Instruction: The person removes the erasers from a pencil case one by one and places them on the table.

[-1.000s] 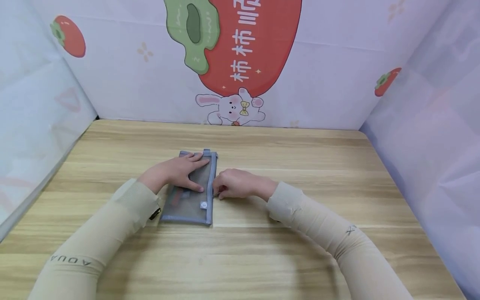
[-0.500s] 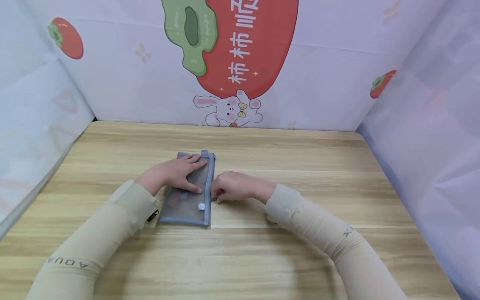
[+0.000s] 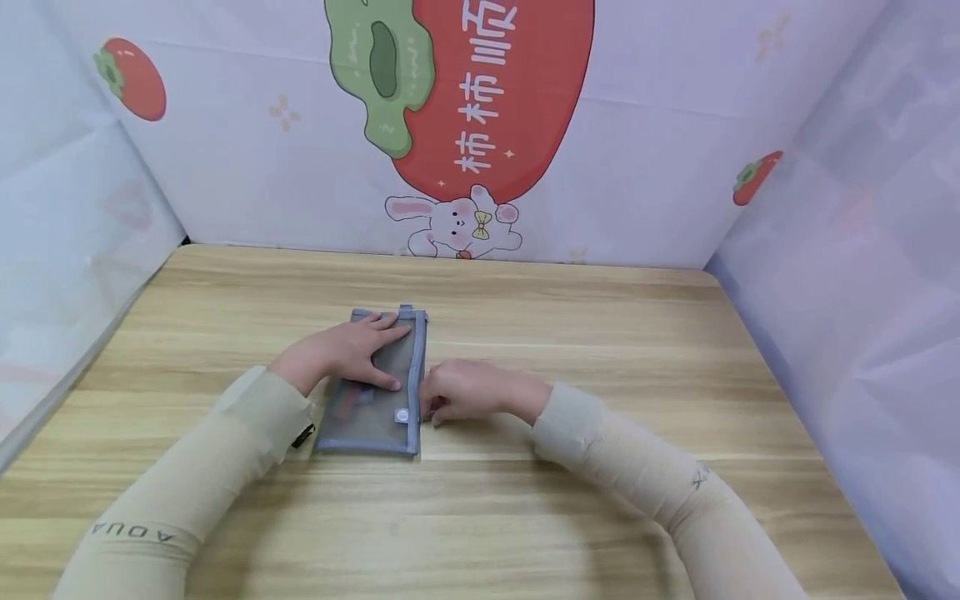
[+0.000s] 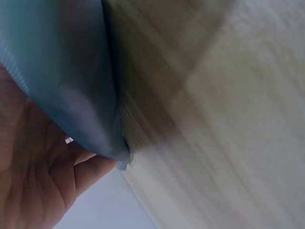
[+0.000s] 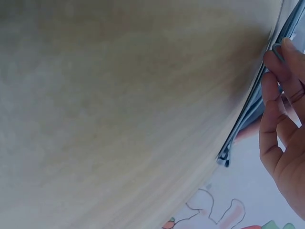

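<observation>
A grey-blue mesh zip pouch (image 3: 371, 431) lies on the wooden table, its long zip edge facing right. Something reddish (image 3: 347, 403) shows through the mesh. My left hand (image 3: 351, 350) rests spread over the pouch's upper part, fingers fairly straight; in the left wrist view the pouch fabric (image 4: 71, 90) bulges up beside the palm. At the right edge, my right hand (image 3: 471, 390) pinches a small zip pull (image 5: 277, 48) between thumb and forefinger. The zip (image 5: 249, 107) runs along that edge in the right wrist view, toward the far corner.
The wooden table (image 3: 495, 525) stretches around the pouch. A white printed backdrop (image 3: 645, 167) with persimmons and a rabbit stands at its back edge, and pale sheets (image 3: 67, 167) wall in both sides.
My right hand has slid along the pouch's zip edge toward the near end, still pinching the pull. The left hand stays in place on the pouch. The head view has shifted slightly.
</observation>
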`<state>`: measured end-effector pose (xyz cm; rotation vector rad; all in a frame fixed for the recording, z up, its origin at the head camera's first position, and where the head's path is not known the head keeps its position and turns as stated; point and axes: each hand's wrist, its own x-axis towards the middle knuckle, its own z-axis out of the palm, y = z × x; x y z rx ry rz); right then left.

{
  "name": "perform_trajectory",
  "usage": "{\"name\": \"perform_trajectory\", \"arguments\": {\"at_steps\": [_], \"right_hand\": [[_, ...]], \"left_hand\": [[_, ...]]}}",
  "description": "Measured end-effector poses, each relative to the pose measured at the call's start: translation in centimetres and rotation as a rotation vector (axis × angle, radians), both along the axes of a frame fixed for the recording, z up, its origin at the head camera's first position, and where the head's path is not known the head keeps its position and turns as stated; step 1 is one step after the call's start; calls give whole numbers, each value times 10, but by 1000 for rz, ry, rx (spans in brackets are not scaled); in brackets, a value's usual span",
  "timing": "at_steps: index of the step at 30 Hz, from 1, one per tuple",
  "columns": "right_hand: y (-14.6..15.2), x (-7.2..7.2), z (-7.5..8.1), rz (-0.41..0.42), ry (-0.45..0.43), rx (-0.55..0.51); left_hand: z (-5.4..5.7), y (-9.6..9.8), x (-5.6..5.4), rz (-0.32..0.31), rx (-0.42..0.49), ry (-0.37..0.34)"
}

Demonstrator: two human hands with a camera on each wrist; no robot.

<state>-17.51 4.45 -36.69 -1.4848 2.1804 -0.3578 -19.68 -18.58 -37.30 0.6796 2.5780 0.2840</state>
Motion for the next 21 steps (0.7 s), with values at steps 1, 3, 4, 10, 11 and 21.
{"name": "perform_trajectory", "arguments": {"at_steps": [1,3,4,10,11,21], "right_hand": [[1,2,0,8,4,-4],[2,4,0,20,13,-10],[2,5,0,22,18,-12],[4,10,0,4,29,-16],[4,10,0,0,28,-16],[9,15,1,1,-9,-45]], "left_hand": [[0,0,0,0,-3,1],[0,0,1,2,-5,1],[1,0,1,2,-6,1],[1,0,2,5,-2,0],[1,0,2,6,0,-2],[2,2,2,17,5,-5]]}}
